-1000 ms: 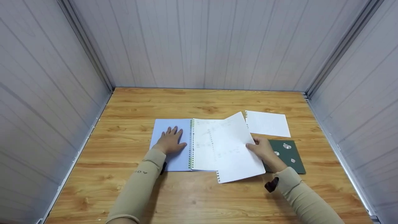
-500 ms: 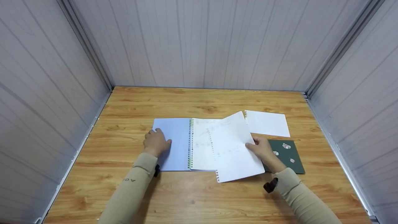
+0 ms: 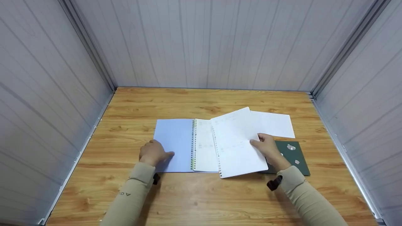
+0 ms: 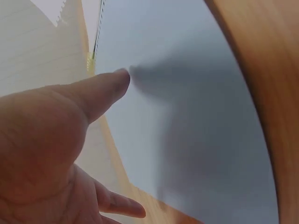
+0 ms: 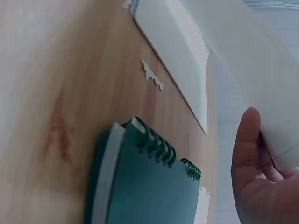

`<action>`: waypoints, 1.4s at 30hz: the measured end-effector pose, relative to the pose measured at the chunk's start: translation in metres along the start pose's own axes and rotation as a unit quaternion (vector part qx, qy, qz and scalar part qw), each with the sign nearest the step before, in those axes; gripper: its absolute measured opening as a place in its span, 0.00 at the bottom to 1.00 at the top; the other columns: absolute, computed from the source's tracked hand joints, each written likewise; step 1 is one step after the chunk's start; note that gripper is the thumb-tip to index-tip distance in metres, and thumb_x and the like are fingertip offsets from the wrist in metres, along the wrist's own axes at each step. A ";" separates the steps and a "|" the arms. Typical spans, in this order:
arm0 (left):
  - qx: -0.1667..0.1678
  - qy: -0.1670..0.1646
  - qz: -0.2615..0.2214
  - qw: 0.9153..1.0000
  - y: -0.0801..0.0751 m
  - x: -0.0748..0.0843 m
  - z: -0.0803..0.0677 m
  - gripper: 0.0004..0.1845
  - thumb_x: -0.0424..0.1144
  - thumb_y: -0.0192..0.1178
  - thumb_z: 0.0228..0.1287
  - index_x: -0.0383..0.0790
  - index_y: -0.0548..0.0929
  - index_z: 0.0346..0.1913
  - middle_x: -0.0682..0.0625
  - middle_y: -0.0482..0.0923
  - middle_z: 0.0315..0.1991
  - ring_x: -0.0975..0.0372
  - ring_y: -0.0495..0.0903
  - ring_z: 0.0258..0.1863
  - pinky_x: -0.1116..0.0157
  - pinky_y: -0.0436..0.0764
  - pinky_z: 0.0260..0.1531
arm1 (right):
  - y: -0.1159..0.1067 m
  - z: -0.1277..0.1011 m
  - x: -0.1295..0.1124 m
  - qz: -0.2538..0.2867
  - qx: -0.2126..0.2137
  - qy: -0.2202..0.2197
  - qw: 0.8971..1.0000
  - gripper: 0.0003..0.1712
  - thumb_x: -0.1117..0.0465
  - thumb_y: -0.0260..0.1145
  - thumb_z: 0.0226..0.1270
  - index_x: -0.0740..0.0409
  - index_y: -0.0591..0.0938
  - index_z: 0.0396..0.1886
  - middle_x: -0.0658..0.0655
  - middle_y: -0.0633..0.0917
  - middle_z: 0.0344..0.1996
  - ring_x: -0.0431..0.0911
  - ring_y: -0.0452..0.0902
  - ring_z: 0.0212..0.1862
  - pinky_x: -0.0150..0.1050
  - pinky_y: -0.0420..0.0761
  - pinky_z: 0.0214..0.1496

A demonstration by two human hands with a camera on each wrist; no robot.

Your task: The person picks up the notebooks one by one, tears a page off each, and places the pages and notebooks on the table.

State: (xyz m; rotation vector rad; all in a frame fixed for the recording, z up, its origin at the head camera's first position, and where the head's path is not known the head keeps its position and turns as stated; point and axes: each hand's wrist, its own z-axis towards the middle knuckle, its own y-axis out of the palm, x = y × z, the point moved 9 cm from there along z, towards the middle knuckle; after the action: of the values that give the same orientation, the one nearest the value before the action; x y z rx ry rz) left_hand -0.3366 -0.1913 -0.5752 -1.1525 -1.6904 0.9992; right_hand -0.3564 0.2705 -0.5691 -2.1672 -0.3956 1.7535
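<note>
Hands first: my left hand point(image 3: 153, 153) rests loosely curled on the blue cover point(image 3: 174, 144) of the open notebook point(image 3: 204, 146), thumb touching it, gripping nothing. Right hand point(image 3: 267, 147) pinches the loose sheet point(image 3: 235, 141), tilted over the notebook's right pg. Green notebook point(image 3: 293, 155) lies just right of that hand, on the surface point(image 3: 188, 201).

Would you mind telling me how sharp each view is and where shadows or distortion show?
Head view: evenly lit and sharp, walls bowed by a wide lens, soft shadows under the torn page. Left wrist view: the left hand is close and blurred, casting a grey shadow on the blue cover. Right wrist view: the green notebook is fairly sharp, the right hand soft.
</note>
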 end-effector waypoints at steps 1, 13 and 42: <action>-0.001 0.002 0.006 1.000 0.001 0.001 -0.001 0.62 0.69 0.70 0.66 0.09 0.63 0.72 0.18 0.79 0.58 0.34 0.85 0.56 0.40 0.89 0.51 | -0.001 0.001 0.000 0.003 0.000 0.002 1.000 0.16 0.63 0.67 0.77 0.60 0.70 0.30 0.51 0.67 0.26 0.46 0.65 0.34 0.38 0.68 0.36; 0.000 0.004 -0.012 1.000 0.001 0.010 0.001 0.61 0.60 0.75 0.66 0.11 0.57 0.77 0.16 0.72 0.66 0.30 0.79 0.63 0.38 0.88 0.54 | 0.012 0.006 -0.014 -0.019 -0.066 -0.018 0.997 0.19 0.64 0.67 0.77 0.73 0.85 0.60 0.62 0.90 0.42 0.43 0.84 0.37 0.34 0.85 0.38; -0.022 0.029 0.049 0.998 -0.003 0.029 0.033 0.37 0.57 0.69 0.74 0.20 0.84 0.60 0.29 0.84 0.55 0.41 0.77 0.58 0.45 0.81 0.57 | 0.116 -0.023 -0.055 -0.238 -0.332 -0.198 0.891 0.03 0.65 0.71 0.76 0.60 0.90 0.42 0.45 0.76 0.27 0.40 0.68 0.31 0.36 0.68 0.35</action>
State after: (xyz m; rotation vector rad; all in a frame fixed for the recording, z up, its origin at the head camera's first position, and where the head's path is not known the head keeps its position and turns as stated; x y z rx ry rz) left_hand -0.3743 -0.1698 -0.5774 -1.2917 -1.6305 0.9816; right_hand -0.3442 0.1403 -0.5642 -1.7980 -1.6849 1.9131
